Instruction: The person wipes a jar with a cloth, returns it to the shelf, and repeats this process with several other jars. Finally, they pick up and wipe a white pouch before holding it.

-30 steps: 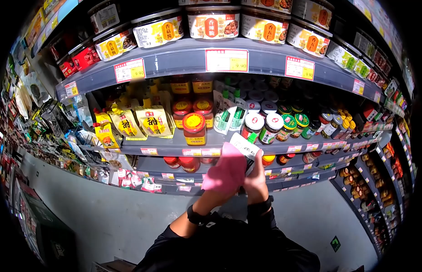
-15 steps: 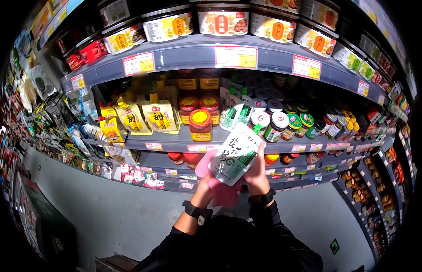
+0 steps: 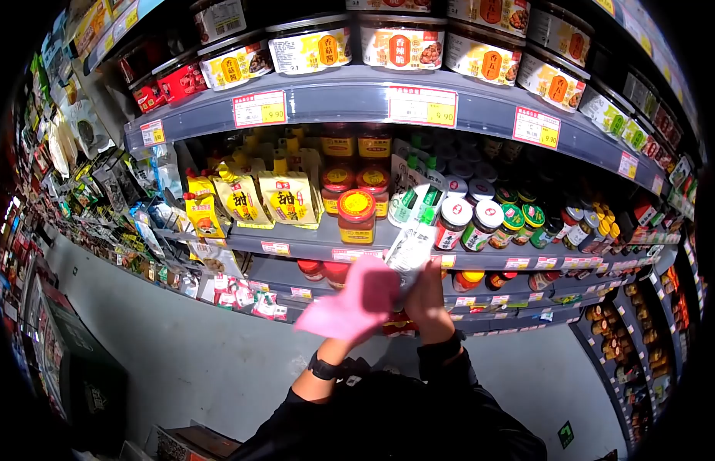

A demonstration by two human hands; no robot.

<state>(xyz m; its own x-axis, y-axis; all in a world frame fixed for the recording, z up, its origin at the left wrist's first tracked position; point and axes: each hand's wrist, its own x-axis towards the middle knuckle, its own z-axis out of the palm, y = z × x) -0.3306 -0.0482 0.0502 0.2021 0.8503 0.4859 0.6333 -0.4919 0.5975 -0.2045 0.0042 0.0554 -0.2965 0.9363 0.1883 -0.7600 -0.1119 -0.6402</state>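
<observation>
Item: white spouted pouch (image 3: 410, 247), held in front of the middle shelf edge (image 3: 311, 247), at about 12 o'clock from the person's wrists. Right hand (image 3: 426, 301) grips the pouch from below, fingers wrapped round its lower part; left hand (image 3: 356, 326) is largely hidden behind the pink cloth (image 3: 356, 301) it clutches, the cloth pressed against the pouch's left face. Hazards, judged: the cloth covers most of the grip, so the pouch could slip from the right hand unnoticed — a drop onto the lower shelves is the likely result; a wide swipe could also knock the red-lidded jar (image 3: 356, 217) at 11 o'clock of the pouch. Pose: both forearms raised, wrists close together, elbows tucked in.
</observation>
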